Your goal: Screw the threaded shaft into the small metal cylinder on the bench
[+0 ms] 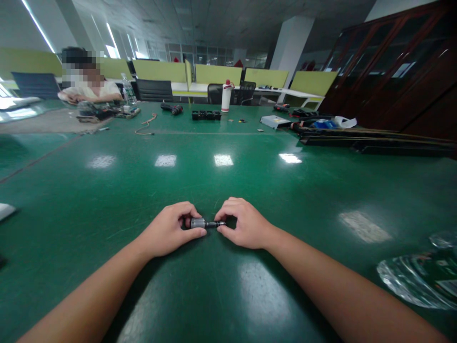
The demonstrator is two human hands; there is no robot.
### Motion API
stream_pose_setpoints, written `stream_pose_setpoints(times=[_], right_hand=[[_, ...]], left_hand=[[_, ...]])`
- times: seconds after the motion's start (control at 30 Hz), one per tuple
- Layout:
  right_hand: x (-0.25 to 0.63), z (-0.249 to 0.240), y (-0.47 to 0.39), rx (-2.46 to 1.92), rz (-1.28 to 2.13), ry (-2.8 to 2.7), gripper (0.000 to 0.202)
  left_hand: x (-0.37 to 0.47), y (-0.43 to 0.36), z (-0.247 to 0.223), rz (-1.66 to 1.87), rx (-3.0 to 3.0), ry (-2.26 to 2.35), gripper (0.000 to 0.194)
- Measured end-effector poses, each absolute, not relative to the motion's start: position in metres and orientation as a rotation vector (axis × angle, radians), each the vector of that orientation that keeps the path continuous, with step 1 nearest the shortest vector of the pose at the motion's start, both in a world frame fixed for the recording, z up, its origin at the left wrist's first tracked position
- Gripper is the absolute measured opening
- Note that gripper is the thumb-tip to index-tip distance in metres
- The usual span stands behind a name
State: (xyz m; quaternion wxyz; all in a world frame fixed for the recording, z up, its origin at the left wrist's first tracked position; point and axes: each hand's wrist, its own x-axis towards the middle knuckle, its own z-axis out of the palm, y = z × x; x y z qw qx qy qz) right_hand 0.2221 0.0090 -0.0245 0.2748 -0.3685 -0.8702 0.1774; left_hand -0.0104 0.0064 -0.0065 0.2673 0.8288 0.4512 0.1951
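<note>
A small metal tool with a thick silver cylinder and a thin dark shaft [198,223] lies level just above or on the green table [185,181], between my two hands. My left hand [174,228] has its fingers and thumb curled round the thick cylinder end. At the thin tip, my right hand [243,224] pinches the shaft with thumb and fingertips. Whether the tool touches the tabletop cannot be told.
A clear plastic bottle [421,278] lies at the right edge. Further back stand a white bottle [226,97], a black block [206,115], a grey box [274,121] and long black strips [332,137]. A person [93,85] sits at the far left.
</note>
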Motion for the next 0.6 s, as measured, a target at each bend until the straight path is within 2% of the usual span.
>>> stream_pose_setpoints(times=[0.33, 0.6], right_hand=[[0.238, -0.024, 0.023, -1.218, 0.457, -2.197, 0.008], [0.232, -0.023, 0.016, -1.087, 0.469, -2.313, 0.009]], left_hand=[[-0.01, 0.005, -0.004, 0.513, 2.219, 1.238, 0.025], [-0.01, 0.005, -0.006, 0.524, 2.225, 1.261, 0.026]])
